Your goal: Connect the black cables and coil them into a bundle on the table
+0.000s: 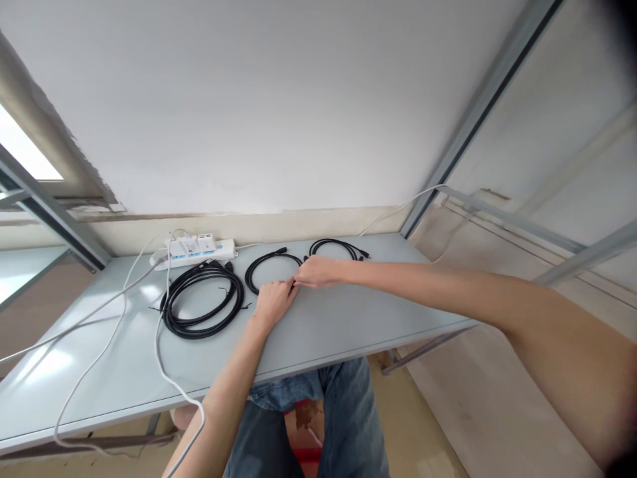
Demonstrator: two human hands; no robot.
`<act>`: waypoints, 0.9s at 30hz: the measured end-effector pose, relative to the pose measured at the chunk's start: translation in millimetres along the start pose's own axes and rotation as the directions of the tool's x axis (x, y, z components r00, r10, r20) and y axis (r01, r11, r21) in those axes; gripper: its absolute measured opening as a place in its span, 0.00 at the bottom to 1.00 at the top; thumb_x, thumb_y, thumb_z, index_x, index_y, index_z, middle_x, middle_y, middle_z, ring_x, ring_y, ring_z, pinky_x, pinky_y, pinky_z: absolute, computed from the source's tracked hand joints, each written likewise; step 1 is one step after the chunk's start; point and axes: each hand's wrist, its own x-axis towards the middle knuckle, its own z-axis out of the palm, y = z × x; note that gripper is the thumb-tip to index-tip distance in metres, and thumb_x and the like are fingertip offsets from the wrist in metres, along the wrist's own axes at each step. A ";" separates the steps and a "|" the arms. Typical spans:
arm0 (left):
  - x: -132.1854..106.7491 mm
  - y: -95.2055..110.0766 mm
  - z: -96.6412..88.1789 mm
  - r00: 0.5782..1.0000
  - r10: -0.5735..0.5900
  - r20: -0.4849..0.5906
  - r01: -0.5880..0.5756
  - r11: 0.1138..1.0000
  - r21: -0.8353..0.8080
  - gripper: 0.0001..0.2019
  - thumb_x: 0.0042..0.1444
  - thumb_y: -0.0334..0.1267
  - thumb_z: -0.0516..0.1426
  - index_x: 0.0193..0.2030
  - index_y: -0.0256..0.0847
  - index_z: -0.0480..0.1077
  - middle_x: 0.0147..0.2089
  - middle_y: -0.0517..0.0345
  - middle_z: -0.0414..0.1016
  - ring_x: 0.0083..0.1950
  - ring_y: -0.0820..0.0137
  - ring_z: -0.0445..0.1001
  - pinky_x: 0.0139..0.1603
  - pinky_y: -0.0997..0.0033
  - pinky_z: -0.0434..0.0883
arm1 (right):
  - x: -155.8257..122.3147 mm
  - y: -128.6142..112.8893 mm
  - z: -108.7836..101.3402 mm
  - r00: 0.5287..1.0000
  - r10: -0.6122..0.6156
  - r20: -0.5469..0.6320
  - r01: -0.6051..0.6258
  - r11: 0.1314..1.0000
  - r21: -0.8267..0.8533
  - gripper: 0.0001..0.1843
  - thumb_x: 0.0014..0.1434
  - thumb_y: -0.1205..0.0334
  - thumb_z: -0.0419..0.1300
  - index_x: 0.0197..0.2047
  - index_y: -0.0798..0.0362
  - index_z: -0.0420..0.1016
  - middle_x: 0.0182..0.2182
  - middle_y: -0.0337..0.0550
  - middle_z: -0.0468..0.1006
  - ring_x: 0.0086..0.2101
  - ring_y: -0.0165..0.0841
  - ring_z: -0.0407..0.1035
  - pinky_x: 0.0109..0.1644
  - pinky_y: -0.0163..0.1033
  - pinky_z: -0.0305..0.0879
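My left hand [273, 302] and right hand [319, 271] meet over a pale grey desk [328, 325], at the near right side of the middle black cable [247, 275], the thinner loop between 2 other black coils. As I watch remotely, that cable lies in an open, rounded ring, its dark jacket smooth, with a small black connector at the far edge pointing right. Part of the ring disappears under my fingers, so I cannot see its full outline.

My right hand has its fingertips pressed together, pinching at the cable, where only a sliver of dark material shows. My left hand lies knuckles up against it, fingers bent downward; I cannot tell whether they grip or merely steady.

To the left, the thick black coil [237, 299] sits in several stacked turns, its plug ends gathered at the far side and thin dark ties jutting from its edges. Just beyond my right hand, the right black cable [329, 241] forms a smaller loop, connectors showing at its right end. Behind the thick coil, a white power strip [226, 249] with blue-marked sockets carries white adapters [205, 243]. White cords [159, 345] trail across the left of the desk and over its front edge.
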 end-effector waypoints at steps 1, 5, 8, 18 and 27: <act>0.2 0.2 -0.5 1.000 -0.005 0.000 0.005 1.000 0.003 0.25 0.75 0.50 0.40 0.58 0.42 0.74 0.44 0.42 0.84 0.46 0.54 0.83 0.46 0.61 0.72 | -3.9 -5.5 5.4 0.990 0.128 -0.059 -0.117 0.980 0.159 0.18 0.71 0.62 0.58 0.28 0.55 0.76 0.24 0.41 0.75 0.27 0.31 0.65 0.32 0.37 0.51; 0.2 1.7 -1.1 1.000 0.016 0.011 -0.016 1.000 0.022 0.24 0.75 0.50 0.41 0.60 0.44 0.72 0.44 0.44 0.83 0.46 0.54 0.83 0.46 0.61 0.72 | -13.4 -37.1 27.0 0.767 0.642 -0.006 -0.380 0.462 0.802 0.26 0.70 0.60 0.57 0.19 0.54 0.67 0.15 0.34 0.61 0.20 0.27 0.56 0.29 0.35 0.49; -0.9 3.2 -0.1 0.999 0.039 0.019 -0.040 0.998 0.042 0.23 0.75 0.49 0.41 0.59 0.43 0.71 0.44 0.43 0.83 0.45 0.52 0.83 0.45 0.60 0.71 | -8.4 -60.8 33.3 0.581 0.737 0.346 -0.289 -0.211 0.934 0.24 0.71 0.59 0.54 0.21 0.52 0.62 0.14 0.28 0.52 0.16 0.24 0.44 0.24 0.34 0.41; -2.7 0.2 -1.3 0.999 0.048 0.008 -0.049 0.999 0.021 0.25 0.75 0.52 0.40 0.62 0.45 0.72 0.45 0.44 0.84 0.46 0.55 0.83 0.46 0.62 0.71 | -12.1 -47.7 36.1 0.667 0.668 0.330 -0.365 -0.092 0.926 0.26 0.76 0.48 0.45 0.30 0.53 0.68 0.18 0.32 0.61 0.17 0.25 0.52 0.22 0.32 0.44; 2.2 -2.4 6.2 0.999 0.034 0.000 -0.034 0.999 0.008 0.26 0.75 0.52 0.42 0.57 0.44 0.76 0.44 0.44 0.84 0.45 0.54 0.83 0.45 0.62 0.71 | -33.4 -1.8 17.7 0.965 -0.173 -0.198 0.119 0.958 -0.259 0.13 0.74 0.69 0.49 0.55 0.53 0.71 0.45 0.51 0.77 0.40 0.35 0.70 0.37 0.37 0.63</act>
